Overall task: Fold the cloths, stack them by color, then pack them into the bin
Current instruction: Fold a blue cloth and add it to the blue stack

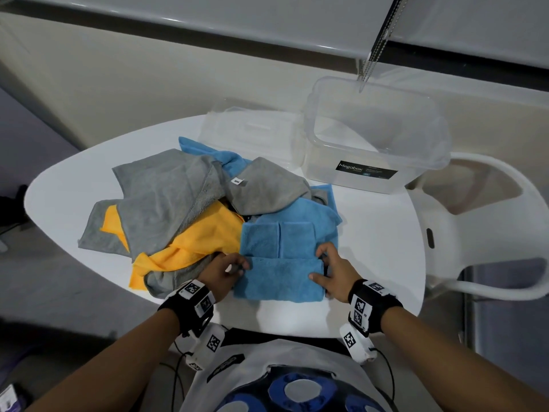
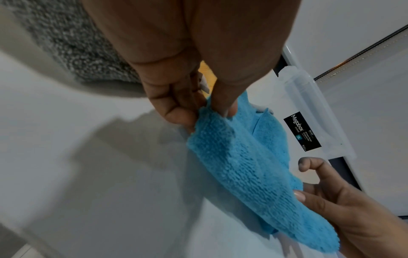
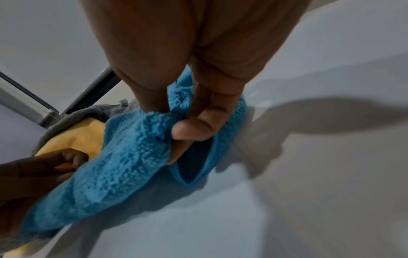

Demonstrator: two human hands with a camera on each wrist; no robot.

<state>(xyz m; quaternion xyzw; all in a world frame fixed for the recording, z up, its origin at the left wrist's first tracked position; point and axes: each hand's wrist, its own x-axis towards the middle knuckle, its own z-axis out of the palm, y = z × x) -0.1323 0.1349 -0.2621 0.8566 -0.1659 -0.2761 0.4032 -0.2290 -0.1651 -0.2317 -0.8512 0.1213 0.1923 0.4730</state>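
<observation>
A blue cloth lies partly folded at the near edge of the white table. My left hand pinches its left corner, seen close in the left wrist view as the blue cloth between thumb and fingers. My right hand pinches the right edge; the right wrist view shows the blue cloth held between thumb and fingers. Behind lies a loose heap of grey cloths, an orange cloth and another blue cloth. The clear bin stands at the back right, empty.
The bin's clear lid lies flat to the left of the bin. A white chair stands against the table's right side. A blind chain hangs above the bin. Bare tabletop shows to the right of the blue cloth.
</observation>
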